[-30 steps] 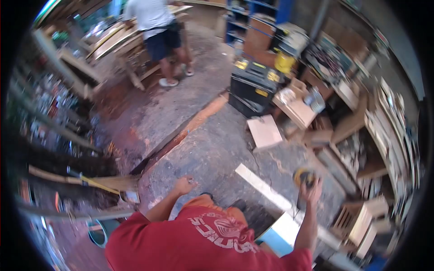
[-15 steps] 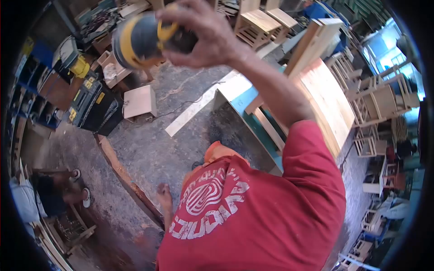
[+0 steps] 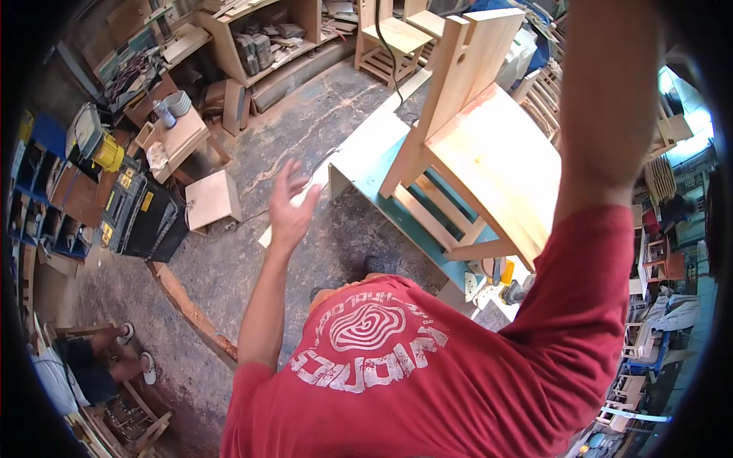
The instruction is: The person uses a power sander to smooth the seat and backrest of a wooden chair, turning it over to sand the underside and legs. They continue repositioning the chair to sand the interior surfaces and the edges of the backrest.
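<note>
My left hand (image 3: 293, 208) is raised over the floor, left of the workbench, with its fingers spread and nothing in them. My right arm reaches up past the top edge at the right; its hand and anything in it are outside the picture. A pale wooden chair (image 3: 496, 160) lies tilted on the white and teal workbench (image 3: 366, 164), in front of me. Near my right sleeve, partly hidden, are yellow and dark tools (image 3: 507, 272). A black cable (image 3: 389, 53) hangs beside the chair's backrest.
A small wooden box (image 3: 212, 200) and a black toolbox (image 3: 145, 217) stand to the left, near a low wooden table (image 3: 183, 137). A long wooden strip (image 3: 191, 309) lies on the floor. Another person (image 3: 103, 362) sits at lower left. Wooden chairs are stacked at the right.
My right hand has moved up out of view with the yellow and black power tool it held. My left hand has risen from beside my body, and more of the chair shows.
</note>
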The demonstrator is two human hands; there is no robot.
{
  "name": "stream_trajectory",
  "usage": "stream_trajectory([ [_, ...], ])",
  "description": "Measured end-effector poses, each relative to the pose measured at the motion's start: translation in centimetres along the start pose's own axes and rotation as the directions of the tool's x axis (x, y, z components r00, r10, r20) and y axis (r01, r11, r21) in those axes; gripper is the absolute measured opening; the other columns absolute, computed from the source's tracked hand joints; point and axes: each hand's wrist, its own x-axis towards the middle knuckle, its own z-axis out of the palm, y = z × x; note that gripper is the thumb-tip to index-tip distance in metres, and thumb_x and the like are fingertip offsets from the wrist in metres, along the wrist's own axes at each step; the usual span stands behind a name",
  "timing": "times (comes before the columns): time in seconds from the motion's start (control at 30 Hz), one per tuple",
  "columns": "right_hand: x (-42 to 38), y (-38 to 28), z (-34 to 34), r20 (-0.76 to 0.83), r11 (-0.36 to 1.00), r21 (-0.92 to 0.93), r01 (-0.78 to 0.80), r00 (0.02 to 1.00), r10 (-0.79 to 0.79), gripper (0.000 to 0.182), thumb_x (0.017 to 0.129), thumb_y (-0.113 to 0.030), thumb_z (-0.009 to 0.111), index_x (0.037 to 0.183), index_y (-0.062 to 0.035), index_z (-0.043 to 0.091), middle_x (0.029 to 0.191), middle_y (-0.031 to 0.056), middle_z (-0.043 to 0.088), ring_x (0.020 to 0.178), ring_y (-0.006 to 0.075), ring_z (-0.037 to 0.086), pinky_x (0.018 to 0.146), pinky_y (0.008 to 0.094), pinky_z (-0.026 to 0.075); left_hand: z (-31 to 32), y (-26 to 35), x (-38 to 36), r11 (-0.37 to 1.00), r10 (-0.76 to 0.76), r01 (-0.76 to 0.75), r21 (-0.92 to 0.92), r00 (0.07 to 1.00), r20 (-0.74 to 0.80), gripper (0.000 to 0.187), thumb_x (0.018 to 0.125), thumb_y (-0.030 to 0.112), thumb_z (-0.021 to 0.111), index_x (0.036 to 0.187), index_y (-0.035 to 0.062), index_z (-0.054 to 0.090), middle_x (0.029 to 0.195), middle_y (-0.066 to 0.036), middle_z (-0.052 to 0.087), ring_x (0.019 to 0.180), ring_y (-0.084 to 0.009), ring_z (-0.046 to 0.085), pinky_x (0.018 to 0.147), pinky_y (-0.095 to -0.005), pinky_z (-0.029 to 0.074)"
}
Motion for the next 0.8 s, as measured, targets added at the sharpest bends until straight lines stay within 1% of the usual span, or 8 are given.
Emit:
stream_trajectory([
  [0.1,-0.7,3.8,-4.5,0.058,0.992,-0.022,-0.127,0.99,0.128,0.055,0.081,-0.027,0.084,0.127,-0.0068,0.06,0.103,0.0079,0.067,0.087,0.0171,0.067,0.074,0.0336,0.057,7.6,5.0,5.8,0.992,0.111,-0.103,-0.077,0.989,0.103,0.098,0.088,0.037,0.081,0.16,-0.0023,0.027,0.156,-0.024,0.044,0.126,-0.0317,0.061,0.103,-0.0423,0.053],
  [0.17,-1.4,6.2,-8.0,0.083,0.975,-0.047,-0.218,0.972,0.221,0.056,0.081,-0.027,0.085,0.128,-0.0071,0.06,0.103,0.0078,0.067,0.086,0.0171,0.067,0.073,0.0333,0.057,11.8,7.6,9.6,0.977,0.187,-0.199,0.076,0.973,0.137,0.102,0.092,0.038,0.079,0.163,-0.0001,0.016,0.16,-0.022,0.038,0.137,-0.034,0.051,0.111,-0.0451,0.047],
  [0.27,-1.8,9.0,-15.1,0.076,0.932,-0.139,-0.336,0.934,0.348,0.057,0.081,-0.028,0.085,0.128,-0.0075,0.06,0.103,0.0076,0.067,0.085,0.017,0.067,0.072,0.0329,0.057,17.1,9.0,14.1,0.947,0.313,-0.303,-0.109,0.946,0.089,0.105,0.089,0.051,0.078,0.159,-0.0068,0.024,0.158,-0.025,0.041,0.136,-0.0356,0.052,0.109,-0.0457,0.047],
  [0.4,-2.9,12.0,-25.6,0.043,0.828,-0.261,-0.496,0.851,0.524,0.058,0.08,-0.029,0.085,0.129,-0.0081,0.06,0.102,0.0073,0.068,0.082,0.0169,0.067,0.07,0.0324,0.057,22.2,10.7,16.7,0.863,0.422,-0.41,-0.294,0.906,-0.025,0.055,0.102,0.036,0.068,0.139,-0.0019,0.057,0.126,-0.016,0.068,0.112,-0.0226,0.065,0.098,-0.0354,0.052],
  [0.5,-3.0,11.9,-30.3,0.043,0.735,-0.337,-0.589,0.77,0.637,0.059,0.08,-0.03,0.086,0.129,-0.0085,0.06,0.102,0.0071,0.068,0.081,0.0168,0.067,0.068,0.032,0.057,21.6,8.7,17.2,0.83,0.322,-0.29,-0.475,0.947,-0.016,0.031,0.107,0.026,0.061,0.12,-0.0005,0.068,0.097,-0.003,0.07,0.091,-0.0118,0.063,0.084,-0.0262,0.051],
  [0.57,-4.0,11.8,-32.9,0.034,0.668,-0.364,-0.649,0.708,0.706,0.06,0.08,-0.03,0.086,0.13,-0.0088,0.06,0.102,0.0069,0.068,0.08,0.0167,0.068,0.067,0.0317,0.057,21.0,5.7,17.1,0.873,0.299,-0.295,-0.389,0.953,-0.053,0.026,0.109,0.024,0.058,0.109,0.0008,0.071,0.087,0.004,0.062,0.079,-0.0056,0.055,0.072,-0.0217,0.046],
  [0.7,-6.2,9.6,-35.3,-0.036,0.496,-0.393,-0.774,0.552,0.833,0.061,0.079,-0.031,0.087,0.13,-0.0093,0.06,0.102,0.0066,0.068,0.078,0.0166,0.068,0.065,0.0312,0.057,14.6,0.6,13.8,0.972,0.195,-0.178,-0.154,0.975,0.102,0.025,0.106,0.022,0.061,0.103,-0.0011,0.071,0.081,0.003,0.059,0.072,-0.0065,0.05,0.065,-0.0257,0.042],
  [0.8,-6.8,9.1,-35.3,-0.079,0.365,-0.418,-0.832,0.434,0.898,0.062,0.079,-0.032,0.087,0.131,-0.0098,0.06,0.102,0.0064,0.069,0.076,0.0165,0.068,0.064,0.0308,0.057,10.6,-2.9,9.5,0.993,0.116,-0.088,-0.077,0.829,0.547,0.027,0.101,0.024,0.065,0.096,-0.0022,0.072,0.078,-0.005,0.065,0.074,-0.0137,0.059,0.069,-0.031,0.048],
])
